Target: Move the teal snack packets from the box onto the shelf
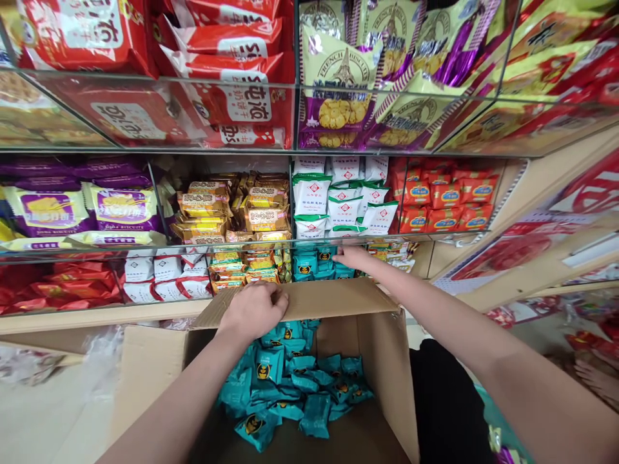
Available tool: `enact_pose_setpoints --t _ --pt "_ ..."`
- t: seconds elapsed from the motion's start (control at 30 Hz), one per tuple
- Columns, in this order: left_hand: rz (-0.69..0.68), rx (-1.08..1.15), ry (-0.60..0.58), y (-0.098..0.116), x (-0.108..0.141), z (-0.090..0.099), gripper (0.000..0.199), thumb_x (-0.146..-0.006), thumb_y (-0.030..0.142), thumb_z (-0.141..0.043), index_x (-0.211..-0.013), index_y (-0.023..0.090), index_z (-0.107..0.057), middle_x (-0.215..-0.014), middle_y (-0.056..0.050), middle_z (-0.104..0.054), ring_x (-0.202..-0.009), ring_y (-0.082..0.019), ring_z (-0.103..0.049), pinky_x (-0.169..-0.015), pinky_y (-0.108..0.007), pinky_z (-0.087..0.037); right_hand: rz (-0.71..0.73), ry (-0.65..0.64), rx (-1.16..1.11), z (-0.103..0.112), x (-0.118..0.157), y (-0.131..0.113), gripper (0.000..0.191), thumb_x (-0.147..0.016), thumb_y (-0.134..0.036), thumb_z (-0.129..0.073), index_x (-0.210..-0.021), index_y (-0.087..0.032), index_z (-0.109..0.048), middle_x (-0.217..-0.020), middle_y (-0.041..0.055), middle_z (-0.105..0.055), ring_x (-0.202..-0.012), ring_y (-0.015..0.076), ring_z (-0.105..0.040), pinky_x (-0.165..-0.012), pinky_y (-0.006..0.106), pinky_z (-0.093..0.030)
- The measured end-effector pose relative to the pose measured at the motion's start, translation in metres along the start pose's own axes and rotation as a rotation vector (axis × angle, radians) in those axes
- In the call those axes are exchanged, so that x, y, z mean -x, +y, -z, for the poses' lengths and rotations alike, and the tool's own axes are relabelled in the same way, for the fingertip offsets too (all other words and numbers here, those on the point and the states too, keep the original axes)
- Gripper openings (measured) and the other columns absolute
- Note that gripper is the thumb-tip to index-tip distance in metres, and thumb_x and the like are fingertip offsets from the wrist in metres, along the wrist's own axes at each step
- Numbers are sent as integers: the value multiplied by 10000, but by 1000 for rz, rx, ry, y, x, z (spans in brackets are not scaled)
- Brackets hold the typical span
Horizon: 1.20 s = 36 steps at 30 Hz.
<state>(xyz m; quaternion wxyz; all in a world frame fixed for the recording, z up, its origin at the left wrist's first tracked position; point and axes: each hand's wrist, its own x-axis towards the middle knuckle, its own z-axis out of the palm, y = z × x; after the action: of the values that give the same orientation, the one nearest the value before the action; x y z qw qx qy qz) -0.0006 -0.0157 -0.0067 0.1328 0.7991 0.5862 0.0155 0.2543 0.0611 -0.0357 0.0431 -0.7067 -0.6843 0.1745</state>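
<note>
An open cardboard box (387, 374) holds many small teal packets (314, 412) in a loose pile. My left hand (254, 308) rests on the box's far flap, its fingers curled over the flap's edge. Beyond the flap, my right hand (352, 258) reaches to the lower shelf compartment, at the teal packets (305, 263) standing there. Its fingers are bent together at the packets; whether they grip one is too small to tell.
Glass-fronted shelves (232, 243) cross the view, with white-green packets (344, 207), gold packets (203, 205) and red packets (442, 200) above. Large red bags (227, 71) fill the top left. Clear plastic (104, 361) lies left of the box; a dark shape (447, 406) is at right.
</note>
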Motion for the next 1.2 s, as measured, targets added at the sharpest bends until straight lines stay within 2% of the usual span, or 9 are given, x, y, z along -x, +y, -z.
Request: enact_pose_setpoints --t 0.1,0.17,0.23,0.3,0.37,0.47,0.57,1.03,1.2 --pt "20 24 -23 -1 -1 0 375 -788 448 -363 -952 237 -626 -1004 -59 -633 -925 -225 -564 -779 -324 -409 143 -61 -78 13 58 -12 215 -792 -377 -515 -790 -179 -601 -794 9 -617 -760 148 -564 -671 225 -404" --pt "22 25 -30 -2 -1 0 375 -785 452 -365 -951 239 -625 -999 -60 -637 -921 -231 -569 -778 -330 -410 310 123 -185 11 112 -22 221 -842 -365 -434 -846 -200 -582 -880 26 -600 -861 159 -530 -773 262 -383" --pt "13 12 -31 -3 -1 0 373 -785 452 -359 -937 241 -627 -982 -61 -645 -906 -235 -576 -768 -335 -414 451 177 -208 -9 163 -31 255 -868 -360 -373 -817 -220 -581 -856 42 -585 -866 174 -503 -807 294 -364" --pt "-2 -4 -28 -3 -1 1 376 -789 450 -350 -933 242 -628 -967 -65 -650 -899 -235 -581 -758 -336 -419 567 -10 -247 -50 197 -39 241 -867 -331 -370 -867 -241 -593 -828 38 -583 -836 173 -509 -789 287 -379" --pt "-9 -16 -19 -2 0 2 387 -794 453 -334 -943 245 -625 -970 -70 -649 -908 -236 -581 -755 -340 -422 459 -132 -332 -103 207 -45 266 -798 -348 -491 -1030 -242 -567 -1033 54 -555 -955 197 -501 -823 287 -388" --pt "-12 -4 -10 -1 2 5 404 -799 468 -315 -962 257 -619 -1006 -68 -637 -939 -238 -572 -771 -349 -420 256 -167 -377 -174 188 -53 740 -633 -362 -658 -1292 -187 -371 -1331 114 -325 -1199 278 -321 -959 339 -309" --pt "-11 17 -14 0 4 6 423 -800 484 -308 -987 258 -612 -1033 -67 -629 -955 -238 -568 -792 -352 -414 216 -96 -269 -207 167 -58 845 -583 -390 -687 -1323 -199 -327 -1294 131 -360 -1165 331 -311 -955 433 -273" --pt "-11 7 65 4 15 17 394 -817 444 -314 -976 225 -601 -964 -85 -649 -899 -248 -591 -755 -360 -437 10 3 -439 -208 155 -60 341 -581 -172 -677 -918 -167 -625 -977 91 -590 -926 251 -538 -783 321 -413" --pt "-197 245 392 7 46 8 342 -846 294 -306 -1107 215 -511 -1123 -66 -567 -1075 -180 -487 -929 -321 -364 62 148 -547 -156 173 -51 223 -727 -267 -584 -927 -167 -590 -936 57 -585 -907 198 -523 -785 272 -390"
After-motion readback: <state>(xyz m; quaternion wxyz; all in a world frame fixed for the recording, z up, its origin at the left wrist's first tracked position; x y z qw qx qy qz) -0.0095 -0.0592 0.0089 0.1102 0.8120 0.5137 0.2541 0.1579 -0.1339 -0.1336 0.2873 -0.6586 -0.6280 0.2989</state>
